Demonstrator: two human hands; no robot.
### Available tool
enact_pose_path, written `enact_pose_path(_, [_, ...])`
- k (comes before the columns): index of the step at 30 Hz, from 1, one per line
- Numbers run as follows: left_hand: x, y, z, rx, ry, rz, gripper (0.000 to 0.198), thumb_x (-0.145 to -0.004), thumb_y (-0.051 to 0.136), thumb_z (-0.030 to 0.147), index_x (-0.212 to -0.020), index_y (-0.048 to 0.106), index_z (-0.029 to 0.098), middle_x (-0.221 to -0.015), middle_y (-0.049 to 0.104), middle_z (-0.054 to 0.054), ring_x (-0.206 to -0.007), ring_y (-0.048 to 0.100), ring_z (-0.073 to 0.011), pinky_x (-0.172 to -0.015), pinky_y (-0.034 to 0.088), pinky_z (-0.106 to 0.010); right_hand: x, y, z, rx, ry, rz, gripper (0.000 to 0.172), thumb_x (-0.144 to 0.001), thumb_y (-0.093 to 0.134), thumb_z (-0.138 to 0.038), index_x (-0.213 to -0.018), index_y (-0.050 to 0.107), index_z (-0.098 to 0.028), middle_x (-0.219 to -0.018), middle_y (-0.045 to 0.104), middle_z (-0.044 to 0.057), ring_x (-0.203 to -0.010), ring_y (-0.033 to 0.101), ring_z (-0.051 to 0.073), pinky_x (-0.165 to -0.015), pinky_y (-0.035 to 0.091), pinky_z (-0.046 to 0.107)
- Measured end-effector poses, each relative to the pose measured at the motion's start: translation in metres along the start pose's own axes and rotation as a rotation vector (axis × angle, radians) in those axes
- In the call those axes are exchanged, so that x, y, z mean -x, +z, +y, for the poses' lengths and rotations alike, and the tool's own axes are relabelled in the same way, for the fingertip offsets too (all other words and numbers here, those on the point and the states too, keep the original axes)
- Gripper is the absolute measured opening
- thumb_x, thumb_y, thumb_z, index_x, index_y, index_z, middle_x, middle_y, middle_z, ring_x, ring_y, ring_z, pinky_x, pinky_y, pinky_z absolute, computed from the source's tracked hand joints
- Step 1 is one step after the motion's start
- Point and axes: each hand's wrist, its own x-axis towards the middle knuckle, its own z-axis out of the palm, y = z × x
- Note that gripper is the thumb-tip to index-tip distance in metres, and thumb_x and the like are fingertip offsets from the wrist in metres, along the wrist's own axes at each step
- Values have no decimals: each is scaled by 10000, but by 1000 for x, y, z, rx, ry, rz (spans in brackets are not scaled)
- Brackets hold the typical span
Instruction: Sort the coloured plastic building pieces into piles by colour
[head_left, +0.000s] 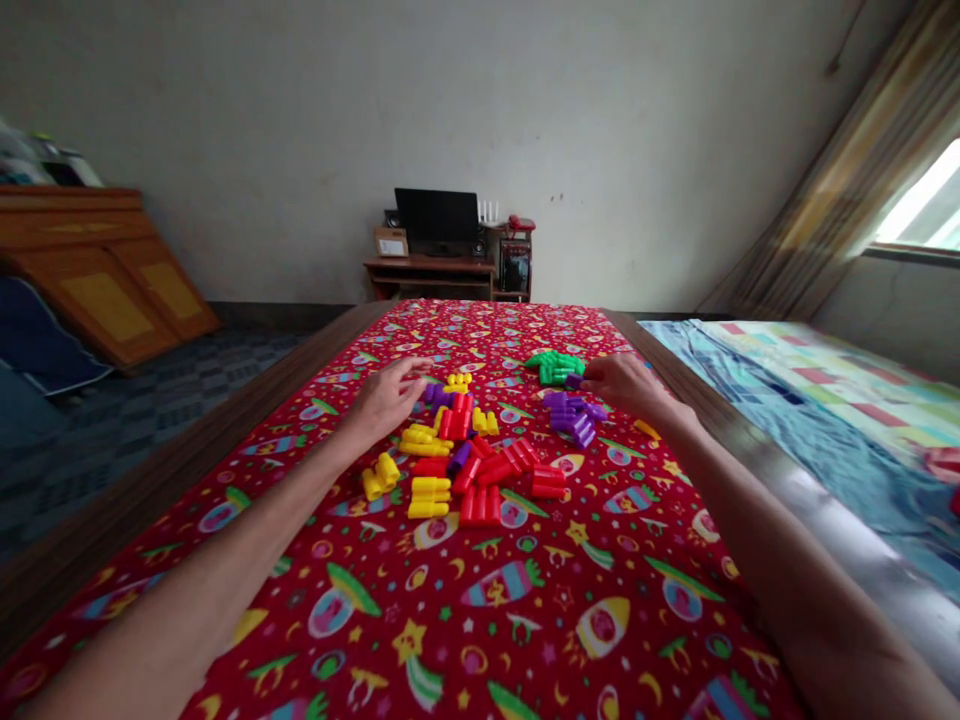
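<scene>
My left hand (386, 400) reaches over the left part of a mixed pile, fingers stretched and apart, close to a purple block (435, 394). Around it lie yellow blocks (426, 442), red blocks (510, 460) and another purple block (459, 459). On the right, my right hand (622, 380) is closed at the fingertips on a small purple toy block (574, 382). This block is just beside a heap of green blocks (559, 368) and above a cluster of purple blocks (572, 418). The right fingertips are partly hidden by the hand itself.
A red patterned cloth (495, 590) covers the long table. A yellow piece (646, 430) lies beside my right wrist. Beyond the table stands a desk with a monitor (436, 218). A bed (810, 400) is at right, a wooden cabinet (112, 270) at left.
</scene>
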Motion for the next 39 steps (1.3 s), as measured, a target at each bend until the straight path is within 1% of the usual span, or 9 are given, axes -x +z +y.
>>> enact_pose_path(5, [4,1,-52,-127,-128,-37,564,-838,470,414,-1325,531,135,-1363,584,-156,-1189,604,-273,-987,501,-400,-2,10,17,210,179,-125,251,-880,567,-303,-913,764,-153,-878,724,115,-717,607,169,-546,289,250])
enact_pose_path(12, [-1,11,-59,-164,-17,-230,623,-825,462,410,-1383,492,134,-1441,523,-132,-1382,413,-263,-1158,295,-438,0,10,12,201,180,-188,289,-922,492,-253,-945,755,-134,-925,724,152,-768,662,208,-576,345,260])
enact_pose_path(17, [-14,19,-60,-97,8,-270,509,-755,531,422,-1165,650,146,-1263,641,-137,-1217,565,-275,-1094,386,-426,1,4,3,244,176,-100,351,-932,416,-227,-975,751,-129,-938,724,165,-762,655,211,-557,299,276])
enact_pose_path(23, [-17,12,-62,31,-158,-163,551,-590,717,511,-1007,676,154,-1053,694,-100,-977,667,-266,-917,522,-404,3,2,-11,205,113,-50,348,-917,410,-214,-895,750,-141,-832,710,130,-641,576,161,-543,250,290])
enact_pose_path(28, [-19,-3,-26,270,-240,1,667,-633,720,629,-1078,609,145,-928,735,-86,-880,708,-236,-848,554,-382,9,2,-30,44,-107,70,316,-942,419,-222,-863,720,-165,-758,690,74,-621,542,126,-568,299,259])
enact_pose_path(32, [-8,14,31,506,-213,-188,722,-722,695,621,-1242,532,148,-903,749,-85,-809,728,-226,-778,577,-369,19,11,-59,-197,-455,246,256,-948,505,-274,-1122,664,-174,-1039,698,103,-876,605,174,-705,432,269])
enact_pose_path(34, [0,31,52,589,-170,-305,815,-710,705,639,-1326,475,157,-882,751,-82,-822,729,-239,-747,577,-349,22,19,-71,-267,-581,250,244,-955,515,-281,-1113,660,-165,-1064,688,116,-912,605,177,-737,451,277])
enact_pose_path(37, [8,48,64,605,-115,-393,889,-718,674,673,-1392,413,157,-891,749,-86,-839,728,-252,-723,576,-337,22,27,-73,-297,-603,233,280,-989,453,-285,-912,682,-144,-874,692,92,-769,590,142,-698,428,254])
enact_pose_path(39, [7,46,60,486,-51,-343,761,-785,602,662,-1346,482,163,-1008,738,-110,-927,714,-258,-791,571,-354,17,30,-63,-301,-524,264,292,-983,463,-305,-879,681,-141,-808,681,72,-712,565,128,-676,406,241])
